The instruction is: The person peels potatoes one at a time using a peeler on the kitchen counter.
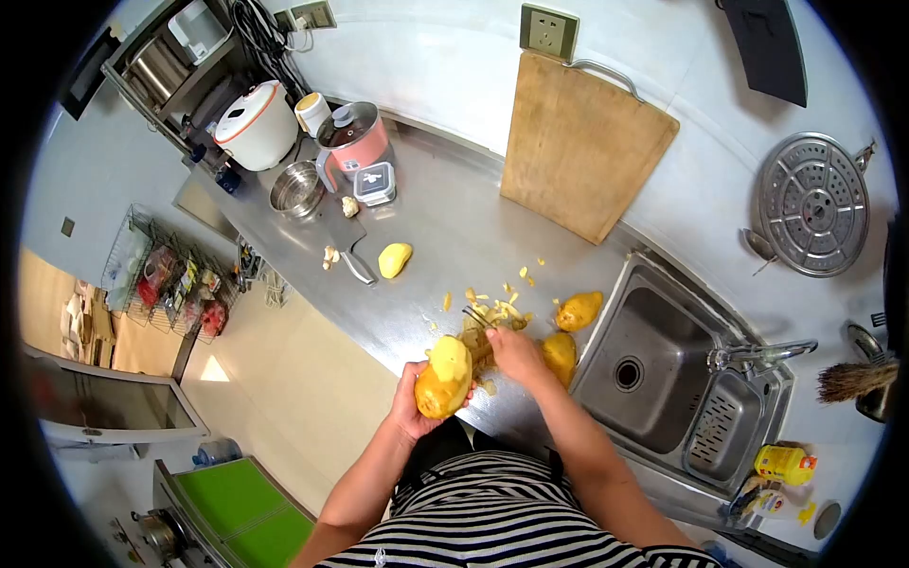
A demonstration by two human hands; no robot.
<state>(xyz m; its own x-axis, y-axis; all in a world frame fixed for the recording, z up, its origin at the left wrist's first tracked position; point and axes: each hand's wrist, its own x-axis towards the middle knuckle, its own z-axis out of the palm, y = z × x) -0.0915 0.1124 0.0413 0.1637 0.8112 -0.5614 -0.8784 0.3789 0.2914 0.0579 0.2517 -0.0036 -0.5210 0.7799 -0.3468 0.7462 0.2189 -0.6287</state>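
My left hand point(407, 401) is wrapped round a large potato point(443, 383), its upper part pale and bare, its lower part still in brown-yellow skin. In my right hand point(519, 356) is a peeler point(477, 316), its metal head pointing up and left, apart from the potato. Peelings point(494, 310) lie piled on the steel counter point(426, 246) beyond my hands. To the right of the right hand are two unpeeled potatoes, one point(579, 310) by the sink and another point(559, 357) partly behind the hand. A peeled potato point(395, 259) rests farther left beside a knife point(358, 265).
A sink point(644, 369) with a faucet point(762, 354) is on the right. A wooden cutting board point(587, 142) leans on the wall. Garlic point(330, 256), a steel bowl point(297, 189), a lidded container point(375, 184), a pink pot point(352, 142) and a rice cooker point(258, 128) stand left.
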